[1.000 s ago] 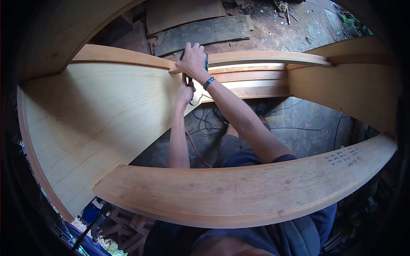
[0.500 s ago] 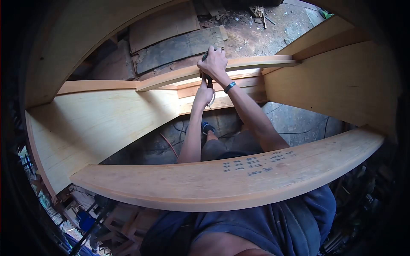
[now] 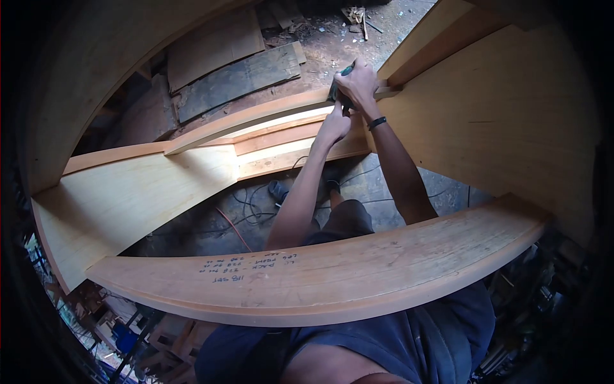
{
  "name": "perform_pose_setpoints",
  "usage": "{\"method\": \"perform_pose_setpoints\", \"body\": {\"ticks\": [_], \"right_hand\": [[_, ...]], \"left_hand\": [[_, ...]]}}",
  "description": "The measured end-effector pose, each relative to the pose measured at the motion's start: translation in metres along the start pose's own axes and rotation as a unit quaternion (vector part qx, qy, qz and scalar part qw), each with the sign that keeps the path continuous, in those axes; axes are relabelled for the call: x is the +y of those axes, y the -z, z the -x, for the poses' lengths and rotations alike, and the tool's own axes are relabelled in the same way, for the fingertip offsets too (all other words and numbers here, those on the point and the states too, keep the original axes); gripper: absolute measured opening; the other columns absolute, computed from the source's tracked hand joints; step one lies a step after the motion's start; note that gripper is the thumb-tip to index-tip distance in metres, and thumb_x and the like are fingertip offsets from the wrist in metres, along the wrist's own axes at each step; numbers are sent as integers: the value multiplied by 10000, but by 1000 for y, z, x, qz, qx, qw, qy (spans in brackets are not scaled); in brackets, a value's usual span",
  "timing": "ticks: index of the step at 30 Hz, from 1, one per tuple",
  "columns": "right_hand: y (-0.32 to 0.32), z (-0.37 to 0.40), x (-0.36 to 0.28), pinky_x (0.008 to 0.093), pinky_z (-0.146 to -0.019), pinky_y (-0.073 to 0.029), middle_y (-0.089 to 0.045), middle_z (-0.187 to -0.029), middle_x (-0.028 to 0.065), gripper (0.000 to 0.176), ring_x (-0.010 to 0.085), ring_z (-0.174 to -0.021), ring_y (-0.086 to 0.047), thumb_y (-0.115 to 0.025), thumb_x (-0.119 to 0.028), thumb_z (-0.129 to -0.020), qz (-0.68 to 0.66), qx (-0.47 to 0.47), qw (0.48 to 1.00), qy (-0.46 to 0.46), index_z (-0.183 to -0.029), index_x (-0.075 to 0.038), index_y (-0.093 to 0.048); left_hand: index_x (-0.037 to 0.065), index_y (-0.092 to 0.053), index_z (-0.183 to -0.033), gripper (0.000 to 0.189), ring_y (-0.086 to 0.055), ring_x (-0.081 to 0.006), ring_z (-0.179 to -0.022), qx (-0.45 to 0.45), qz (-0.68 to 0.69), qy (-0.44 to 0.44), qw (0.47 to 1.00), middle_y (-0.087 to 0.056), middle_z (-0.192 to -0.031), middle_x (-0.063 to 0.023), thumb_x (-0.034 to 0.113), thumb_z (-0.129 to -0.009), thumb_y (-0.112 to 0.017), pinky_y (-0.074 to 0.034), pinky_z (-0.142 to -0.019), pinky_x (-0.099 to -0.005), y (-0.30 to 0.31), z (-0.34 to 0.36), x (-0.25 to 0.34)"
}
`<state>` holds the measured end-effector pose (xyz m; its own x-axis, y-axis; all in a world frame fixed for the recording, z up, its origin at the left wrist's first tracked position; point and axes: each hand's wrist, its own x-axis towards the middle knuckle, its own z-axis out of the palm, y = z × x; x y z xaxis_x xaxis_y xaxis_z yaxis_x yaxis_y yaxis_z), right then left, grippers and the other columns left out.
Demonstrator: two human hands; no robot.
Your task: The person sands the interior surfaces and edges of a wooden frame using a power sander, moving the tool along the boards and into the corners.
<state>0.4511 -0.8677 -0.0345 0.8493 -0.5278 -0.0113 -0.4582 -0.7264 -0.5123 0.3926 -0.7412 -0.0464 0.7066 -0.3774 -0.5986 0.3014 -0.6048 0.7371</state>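
Observation:
A dark green hand-held power tool, which looks like a sander (image 3: 333,91), sits against the far wooden rail (image 3: 256,114), close to its right end. My right hand (image 3: 359,83) is closed over the top of the tool. Lower down, my left hand (image 3: 336,128) wraps the tool's near side, below the rail's upper edge. Fingers and rail hide much of the tool's body and its working face.
A near curved board (image 3: 332,275) with handwriting crosses in front of my torso. Plywood panels stand at left (image 3: 147,192) and right (image 3: 486,109). Cords (image 3: 246,203) lie on the floor around my feet. Loose boards (image 3: 240,89) lie beyond the rail.
Both hands and the tool have moved right along the far rail, from near its middle toward its right end. My view and feet have shifted too.

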Motion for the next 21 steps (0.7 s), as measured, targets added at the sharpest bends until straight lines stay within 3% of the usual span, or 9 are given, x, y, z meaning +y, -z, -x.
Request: {"method": "perform_pose_setpoints", "body": {"ticks": [5, 8, 9, 12, 13, 17, 18, 19, 21], "right_hand": [[24, -23, 37, 501, -853, -570, -685, -1035, 268, 572, 422, -991, -696, -752, -425, -662, 37, -7, 999, -33, -1065, -24, -683], [31, -28, 49, 503, -841, -574, -689, -1049, 262, 565, 412, -1005, -699, -750, -430, -665, 50, 5, 998, -44, -1067, -37, -689], [31, -33, 54, 502, -839, -577, -687, -1063, 263, 568, 412, -1009, -699, -748, -436, -667, 48, 2, 998, -39, -1071, -41, -688], [34, -41, 60, 494, -852, -575, -689, -1076, 250, 584, 413, -1004, -698, -751, -437, -658, 60, -18, 997, -44, -1085, -44, -684], [34, -39, 62, 494, -852, -575, -689, -1076, 250, 584, 413, -1004, -698, -751, -437, -658, 60, -18, 997, -39, -1085, -44, -684], [30, 7, 58, 507, -853, -552, -669, -1053, 221, 577, 425, -1013, -662, -784, -393, -706, -28, 43, 998, 41, -1130, -39, -620], [35, 37, 56, 509, -856, -545, -658, -1054, 221, 584, 427, -1022, -651, -794, -370, -716, -73, 71, 993, 59, -1154, -41, -592], [43, 66, 52, 504, -868, -533, -642, -1078, 221, 613, 423, -1022, -640, -813, -332, -717, -108, 62, 990, 59, -1188, -45, -545], [50, 126, 48, 499, -846, -525, -632, -1056, 214, 562, 414, -987, -641, -822, -294, -725, -125, 53, 990, 45, -1135, -34, -537]], "left_hand": [[100, -239, -1608, 779, -572, -506, -1246, -21, 19, -43, 999, -616, -1280, -361, 122, -859, -454, -458, -1052, -519, -33, -19, 26], [145, -149, -1639, 714, -617, -526, -1154, 1, -26, -79, 997, -614, -1225, -411, 167, -978, -419, -475, -990, -534, -48, -24, 30], [145, -137, -1639, 727, -574, -537, -1220, -16, -28, -61, 998, -600, -1251, -410, 157, -966, -413, -447, -1038, -551, -48, -24, 37], [154, -143, -1637, 727, -575, -534, -1219, -5, -29, -70, 997, -601, -1258, -403, 145, -958, -405, -453, -1035, -550, -53, -25, 44], [153, -179, -1633, 791, -575, -511, -1233, 0, -10, -66, 998, -607, -1280, -373, 162, -900, -477, -439, -1077, -559, -55, -27, 42], [131, -173, -1627, 723, -565, -559, -1201, -32, -43, -47, 997, -604, -1237, -408, 128, -949, -422, -447, -1041, -553, -57, 14, 21], [108, -159, -1628, 714, -555, -566, -1206, -27, 8, -100, 995, -573, -1285, -417, 103, -964, -421, -456, -1026, -551, -70, 22, -8], [106, -134, -1636, 725, -578, -533, -1223, -27, 11, -73, 997, -577, -1322, -389, 85, -976, -434, -464, -1026, -544, -66, 58, -6], [120, -113, -1631, 734, -615, -573, -1051, 22, 35, -187, 982, -645, -1079, -405, 122, -975, -442, -474, -935, -613, -90, 89, -72]]}}
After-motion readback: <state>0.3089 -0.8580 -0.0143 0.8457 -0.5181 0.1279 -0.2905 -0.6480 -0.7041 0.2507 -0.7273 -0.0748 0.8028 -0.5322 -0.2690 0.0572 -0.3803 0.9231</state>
